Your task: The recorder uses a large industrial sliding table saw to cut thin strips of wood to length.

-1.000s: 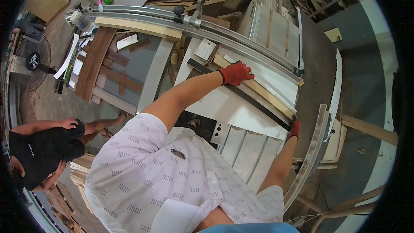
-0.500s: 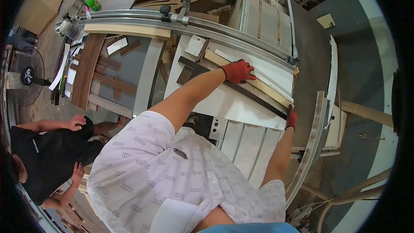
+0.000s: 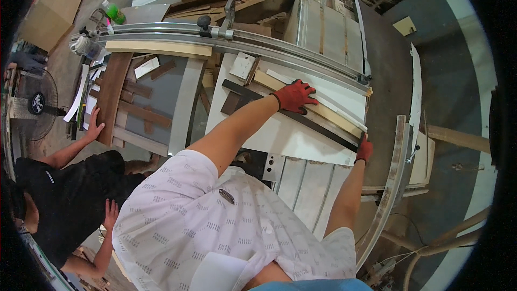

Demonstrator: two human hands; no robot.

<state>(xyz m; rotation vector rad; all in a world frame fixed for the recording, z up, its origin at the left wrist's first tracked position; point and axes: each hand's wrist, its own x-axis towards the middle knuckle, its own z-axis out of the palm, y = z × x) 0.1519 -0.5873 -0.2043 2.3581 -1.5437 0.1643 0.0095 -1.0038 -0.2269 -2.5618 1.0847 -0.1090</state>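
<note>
My left hand (image 3: pixel 296 97), in a red and black work glove, straddles a pale wooden strip (image 3: pixel 334 117), thumb on the near side and fingers over the far side. At the right end of the strips is my gloved right hand (image 3: pixel 364 149), its fingers closed around the pale strip's end and partly hidden. A dark strip (image 3: pixel 320 126) runs along the near side of the pale one, passing under my left wrist. Beyond lies a narrow white strip (image 3: pixel 329 103). All rest on a white board (image 3: pixel 229 122) across the saw table (image 3: pixel 291 172).
A metal rail (image 3: pixel 161 31) with a stop crosses behind the board. A white block (image 3: pixel 242 66) sits at its far left. Brown offcuts (image 3: pixel 141 87) lie on a side frame. A co-worker (image 3: pixel 70 199) crouches at left near a fan (image 3: pixel 36 103). A curved metal bar (image 3: pixel 385 194) stands at right.
The co-worker's arm has reached out, and that hand now touches the brown plank on the side frame. My left hand has shifted very slightly left; my right hand keeps its place.
</note>
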